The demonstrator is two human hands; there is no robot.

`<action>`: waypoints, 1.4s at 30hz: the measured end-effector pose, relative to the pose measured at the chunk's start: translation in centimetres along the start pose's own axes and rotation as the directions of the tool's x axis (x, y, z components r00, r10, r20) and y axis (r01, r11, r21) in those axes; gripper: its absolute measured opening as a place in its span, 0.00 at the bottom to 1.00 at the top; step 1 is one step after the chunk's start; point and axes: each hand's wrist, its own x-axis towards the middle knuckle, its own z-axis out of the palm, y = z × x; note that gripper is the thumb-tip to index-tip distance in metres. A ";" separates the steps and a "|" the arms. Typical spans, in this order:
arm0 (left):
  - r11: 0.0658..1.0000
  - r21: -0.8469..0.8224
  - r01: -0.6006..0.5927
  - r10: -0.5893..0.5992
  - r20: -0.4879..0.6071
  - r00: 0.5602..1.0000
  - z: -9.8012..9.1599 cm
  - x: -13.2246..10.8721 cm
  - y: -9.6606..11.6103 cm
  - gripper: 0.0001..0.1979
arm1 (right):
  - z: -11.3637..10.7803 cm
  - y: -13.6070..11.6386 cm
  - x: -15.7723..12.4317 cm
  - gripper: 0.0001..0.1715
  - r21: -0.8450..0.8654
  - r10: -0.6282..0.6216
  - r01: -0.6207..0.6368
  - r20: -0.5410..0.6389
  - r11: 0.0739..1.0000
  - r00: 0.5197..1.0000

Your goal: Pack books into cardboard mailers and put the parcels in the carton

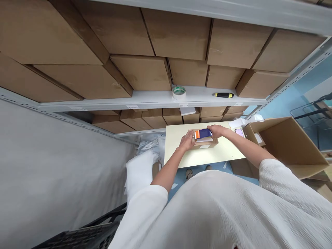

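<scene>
A small cardboard box (214, 142) with a white label on its near side sits on the pale yellow tabletop (181, 157). My left hand (187, 141) grips the box's left end, fingers pressed over its edge. Above the box top is a dark blue and orange tape dispenser (205, 133), with my right hand (217, 131) closed around its right end. The dispenser's orange end points toward my left hand. Whether any tape touches the box is too small to tell.
Shelves of cardboard boxes (176, 34) rise behind the table. A tape roll (178, 92) and a yellow-black cutter (223, 95) lie on the shelf. Right are a phone (240, 132) and a large open carton (290, 145); white packing sheets (140, 173) hang at left.
</scene>
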 end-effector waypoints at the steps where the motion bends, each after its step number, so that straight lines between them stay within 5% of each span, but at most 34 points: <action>1: 1.000 0.012 0.004 -0.004 0.006 1.000 0.1 0.1 0.0 0.47 | 0.0 0.1 -0.1 0.31 0.003 -0.002 0.002 0.003 1.000 1.000; 6: 0.987 0.157 0.022 -0.037 0.091 0.995 0.2 0.3 0.4 0.47 | -0.7 2.1 -1.0 0.34 -0.041 0.020 -0.018 0.051 0.999 0.998; 11: 0.941 0.338 0.030 -0.100 0.191 0.976 -0.2 0.6 0.5 0.48 | -1.3 7.6 -4.3 0.33 -0.093 0.061 -0.054 0.076 0.994 0.995; 21: 0.924 0.381 0.033 -0.118 0.202 0.972 -0.3 0.9 0.2 0.48 | 2.7 18.3 -10.1 0.26 -0.035 0.117 -0.116 0.045 0.993 0.992; 33: 0.913 0.404 0.054 -0.144 0.197 0.970 -0.4 1.0 0.4 0.49 | 4.8 20.2 -9.7 0.26 -0.022 0.109 -0.108 0.043 0.994 0.993; 42: 0.926 0.374 0.052 -0.132 0.191 0.973 -0.1 1.1 -0.1 0.49 | 6.4 15.3 -5.7 0.37 -0.116 0.253 -0.239 0.133 0.964 0.958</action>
